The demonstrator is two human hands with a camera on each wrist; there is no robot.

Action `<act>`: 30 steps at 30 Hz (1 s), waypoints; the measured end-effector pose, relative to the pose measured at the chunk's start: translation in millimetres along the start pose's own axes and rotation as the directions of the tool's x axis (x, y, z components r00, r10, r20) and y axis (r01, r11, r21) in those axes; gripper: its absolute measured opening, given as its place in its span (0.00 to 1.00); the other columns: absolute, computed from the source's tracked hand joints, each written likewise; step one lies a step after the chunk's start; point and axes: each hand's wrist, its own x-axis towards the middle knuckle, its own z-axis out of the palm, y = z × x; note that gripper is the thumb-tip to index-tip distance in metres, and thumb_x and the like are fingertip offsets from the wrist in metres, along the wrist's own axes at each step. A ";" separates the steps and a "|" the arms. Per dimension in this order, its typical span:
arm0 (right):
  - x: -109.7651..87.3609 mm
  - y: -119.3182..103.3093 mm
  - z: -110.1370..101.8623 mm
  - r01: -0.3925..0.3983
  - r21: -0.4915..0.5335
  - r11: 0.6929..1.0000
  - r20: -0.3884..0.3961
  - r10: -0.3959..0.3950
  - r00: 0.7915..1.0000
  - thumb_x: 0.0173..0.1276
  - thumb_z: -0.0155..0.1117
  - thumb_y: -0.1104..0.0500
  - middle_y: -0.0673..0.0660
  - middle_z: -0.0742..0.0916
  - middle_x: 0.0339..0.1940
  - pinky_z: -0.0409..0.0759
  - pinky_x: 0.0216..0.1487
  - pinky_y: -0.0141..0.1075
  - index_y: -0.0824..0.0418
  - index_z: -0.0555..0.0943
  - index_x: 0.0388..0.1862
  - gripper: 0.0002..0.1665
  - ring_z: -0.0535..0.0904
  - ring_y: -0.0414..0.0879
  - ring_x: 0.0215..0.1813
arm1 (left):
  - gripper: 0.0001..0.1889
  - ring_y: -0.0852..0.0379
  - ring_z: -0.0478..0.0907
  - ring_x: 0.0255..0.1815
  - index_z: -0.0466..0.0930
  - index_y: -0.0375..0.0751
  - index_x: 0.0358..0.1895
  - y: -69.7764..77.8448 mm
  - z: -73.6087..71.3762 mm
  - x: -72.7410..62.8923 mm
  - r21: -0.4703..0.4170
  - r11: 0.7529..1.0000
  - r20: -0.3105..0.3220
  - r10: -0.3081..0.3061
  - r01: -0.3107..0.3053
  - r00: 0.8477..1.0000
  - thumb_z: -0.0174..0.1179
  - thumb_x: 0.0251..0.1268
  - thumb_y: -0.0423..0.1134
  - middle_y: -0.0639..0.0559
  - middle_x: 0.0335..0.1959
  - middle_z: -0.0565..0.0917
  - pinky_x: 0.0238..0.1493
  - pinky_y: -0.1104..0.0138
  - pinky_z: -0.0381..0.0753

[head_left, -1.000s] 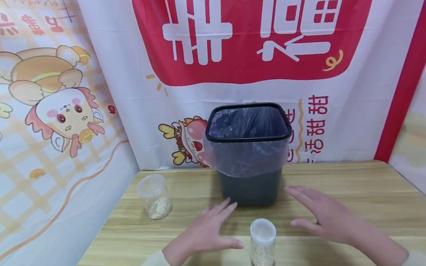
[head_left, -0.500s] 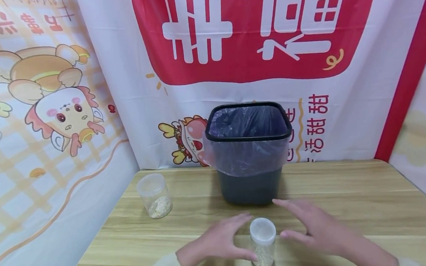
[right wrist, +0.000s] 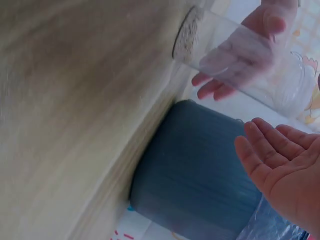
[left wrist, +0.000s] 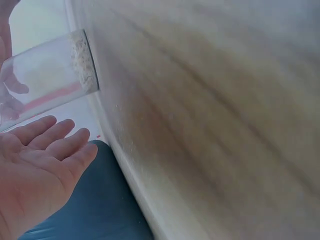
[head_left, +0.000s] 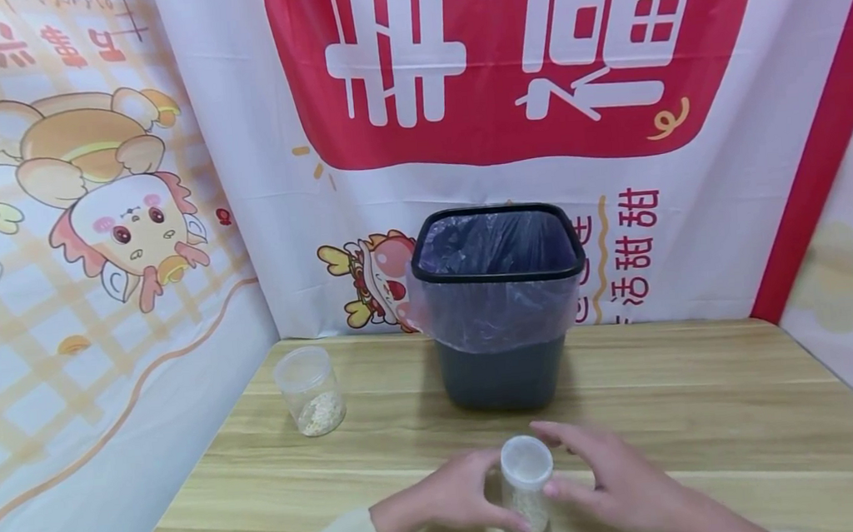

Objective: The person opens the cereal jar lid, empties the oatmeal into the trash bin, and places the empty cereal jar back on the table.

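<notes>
A clear plastic jar (head_left: pixel 526 504) with a white screw lid (head_left: pixel 526 462) stands upright on the wooden table, a shallow layer of pale flakes at its bottom. On its left is my left hand (head_left: pixel 455 491), thumb low by the base and fingers spread behind the jar. From the right comes my right hand (head_left: pixel 627 481), its thumb tip right at the jar just under the lid, the other fingers reaching past its far side. Both wrist views show each palm, the left (left wrist: pixel 40 172) and the right (right wrist: pixel 290 170), facing the jar with fingers extended.
Behind the jar stands a dark bin (head_left: pixel 503 377) lined with a translucent bag (head_left: pixel 501 314). A wider clear container (head_left: pixel 309 392) with some pale flakes sits at the back left of the table (head_left: pixel 675 372). Printed cloths (head_left: pixel 692 195) hang around the table.
Both hands have moved inward, the left to the right and the right to the left, until they flank the lidded jar closely. The jar, bin and wider container have stayed put.
</notes>
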 end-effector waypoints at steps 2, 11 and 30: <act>-0.2 -1.3 4.2 -0.014 0.035 0.999 -0.008 0.014 1.000 0.64 0.70 0.49 0.51 0.82 0.57 0.82 0.45 0.42 0.62 0.73 0.64 0.33 0.81 0.44 0.51 | 0.34 0.68 0.73 0.57 0.75 0.58 0.61 0.3 1.2 0.8 -0.043 0.999 0.004 -0.015 0.015 1.000 0.75 0.47 0.54 0.70 0.52 0.79 0.60 0.65 0.70; 1.1 -7.3 17.8 -0.087 0.102 0.991 -0.077 0.095 0.992 0.59 0.74 0.50 0.43 0.83 0.50 0.82 0.40 0.38 0.61 0.76 0.59 0.32 0.79 0.36 0.43 | 0.31 0.68 0.72 0.57 0.78 0.58 0.57 1.6 2.7 4.8 -0.148 0.987 0.030 -0.051 0.055 0.998 0.77 0.46 0.50 0.71 0.51 0.79 0.62 0.64 0.69; 6.7 -20.3 35.8 -0.314 0.368 0.875 -0.172 0.396 0.902 0.52 0.79 0.55 0.46 0.85 0.46 0.81 0.46 0.37 0.60 0.77 0.56 0.32 0.81 0.40 0.44 | 0.24 0.66 0.74 0.55 0.80 0.53 0.53 9.6 -0.4 7.3 -0.111 0.989 -0.015 -0.104 0.101 0.994 0.73 0.52 0.51 0.67 0.50 0.81 0.54 0.67 0.72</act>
